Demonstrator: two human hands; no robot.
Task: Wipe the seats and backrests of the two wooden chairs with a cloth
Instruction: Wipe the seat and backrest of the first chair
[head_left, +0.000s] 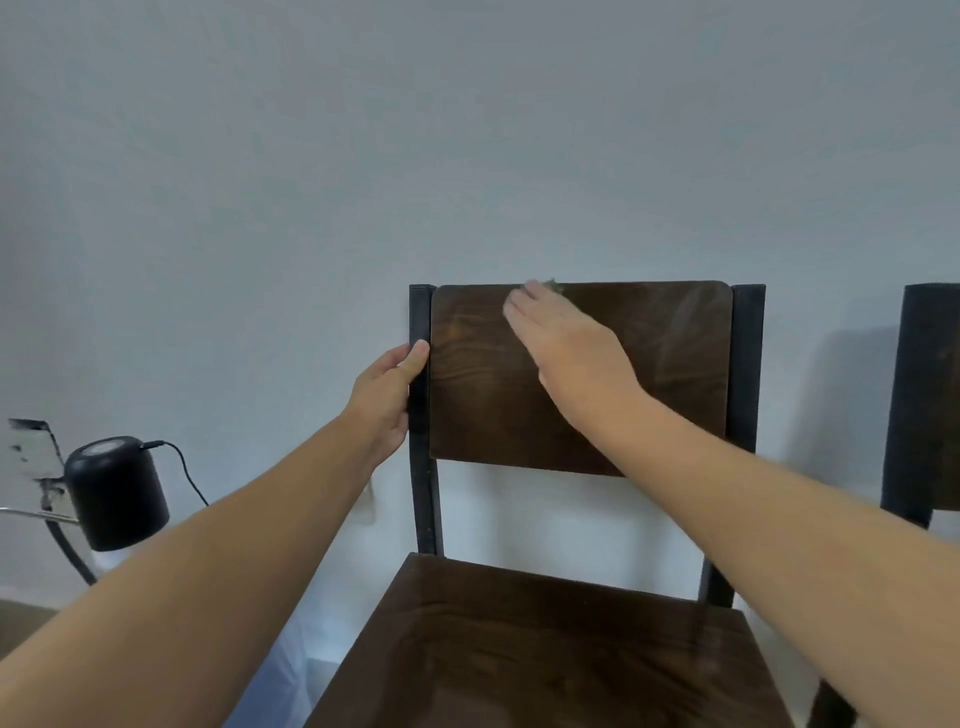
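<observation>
Dark brown wood forms the backrest (582, 379) and seat (545, 649) of a black-framed chair standing against a pale wall. One risk: the chair could rock or scrape the wall if the wiping push outweighs the steadying grip. The left hand (387, 395) is closed around the left frame post (420, 364). The right hand (563, 348) lies flat, fingers extended, pressing a cloth (551, 282) near the backrest's top edge; only a scrap shows past the fingertips. A second chair (930, 395) peeks in at the right edge.
</observation>
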